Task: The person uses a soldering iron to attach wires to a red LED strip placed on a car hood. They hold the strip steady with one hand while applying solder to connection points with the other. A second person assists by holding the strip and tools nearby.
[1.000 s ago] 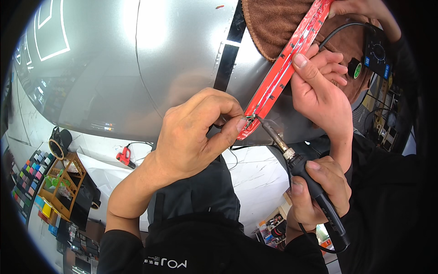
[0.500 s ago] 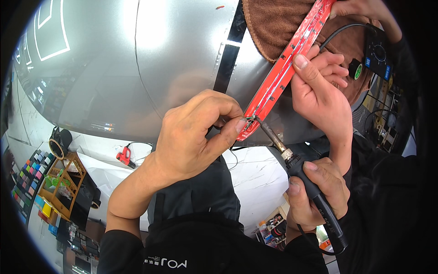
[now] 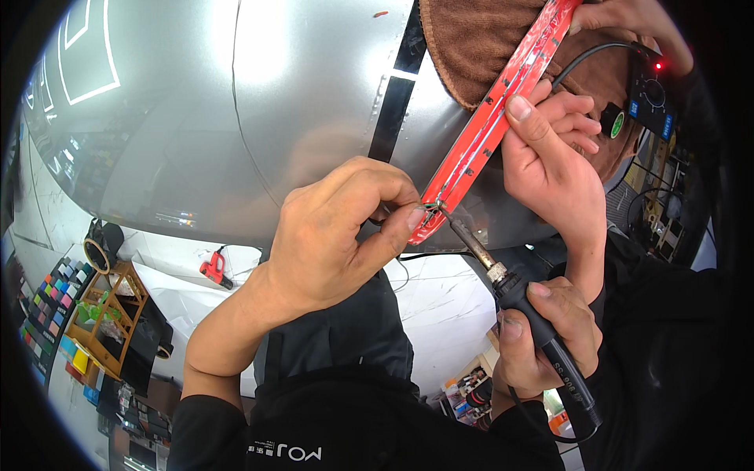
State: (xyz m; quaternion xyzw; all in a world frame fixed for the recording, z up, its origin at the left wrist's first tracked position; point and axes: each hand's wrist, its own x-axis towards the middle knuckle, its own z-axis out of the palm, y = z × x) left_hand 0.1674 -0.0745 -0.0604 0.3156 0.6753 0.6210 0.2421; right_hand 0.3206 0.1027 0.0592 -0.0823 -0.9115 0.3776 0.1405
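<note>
Fingers of the left hand (image 3: 338, 228) are pinched together on thin wires (image 3: 431, 210) at the lower end of a red strip (image 3: 475, 145). Soldering iron (image 3: 533, 320) in its grasp, the right hand (image 3: 579, 323) has its fingers wrapped round the black handle, and the metal tip points up and left to those wires; whether it touches them is too small to tell.

The strip slants across the right part of a grey panel (image 3: 181, 133), its lower end by the panel's near edge and its upper part over a brown cloth (image 3: 463, 47). Another person's hand (image 3: 554, 153) steadies the strip midway, thumb on its face, and a second hand (image 3: 613, 14) is at its upper end. Toward the panel's right edge, a black control box (image 3: 653, 98) shows a red light. On the floor, beyond the near edge, lies a red tool (image 3: 214, 269).
</note>
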